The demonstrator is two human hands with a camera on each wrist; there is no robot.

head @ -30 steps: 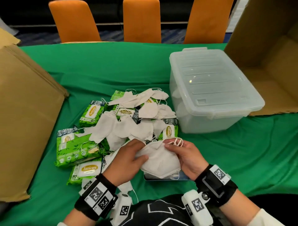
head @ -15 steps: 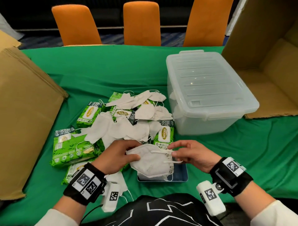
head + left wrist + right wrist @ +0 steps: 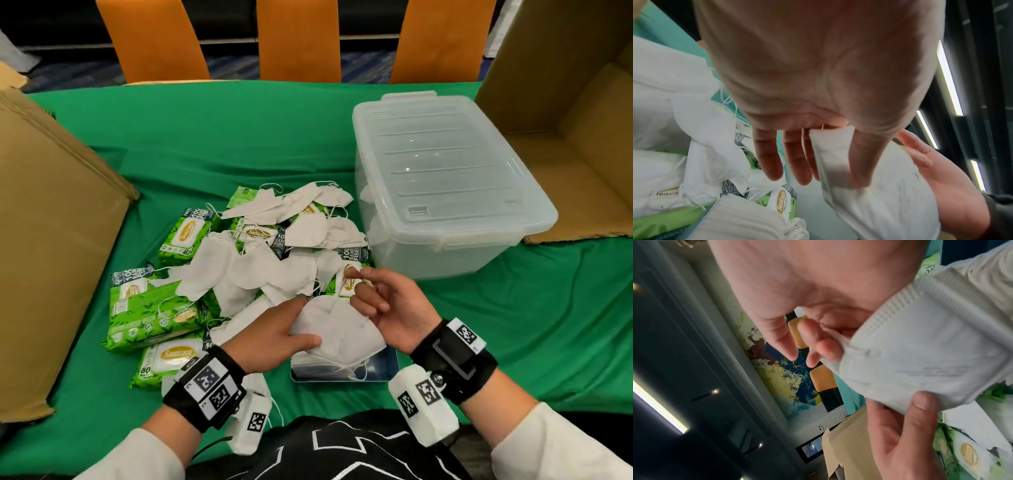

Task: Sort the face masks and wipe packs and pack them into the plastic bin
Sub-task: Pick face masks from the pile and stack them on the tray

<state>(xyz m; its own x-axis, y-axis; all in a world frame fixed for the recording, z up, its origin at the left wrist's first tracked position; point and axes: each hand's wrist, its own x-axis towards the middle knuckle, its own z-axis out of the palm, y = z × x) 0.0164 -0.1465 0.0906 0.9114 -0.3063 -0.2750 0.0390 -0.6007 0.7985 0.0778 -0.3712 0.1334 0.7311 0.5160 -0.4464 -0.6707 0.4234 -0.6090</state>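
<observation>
**Both hands on one mask over the near tray**

Left hand [image 3: 274,334] holds a white face mask [image 3: 337,330] by its left edge, thumb on top, fingers under. Right hand [image 3: 388,301] pinches the mask's ear loop [image 3: 339,284] between thumb and forefinger, other fingers loosely spread. Mask sits above a small blue tray [image 3: 387,368] at the near edge of the green table [image 3: 239,137], on top of other masks stacked there. Pile of loose masks [image 3: 239,274] and green wipe packs [image 3: 150,311] lies left and far of the hands. Clear plastic bin [image 3: 442,185] stands far right, lid on. Cardboard boxes [image 3: 51,240] flank both sides.
</observation>
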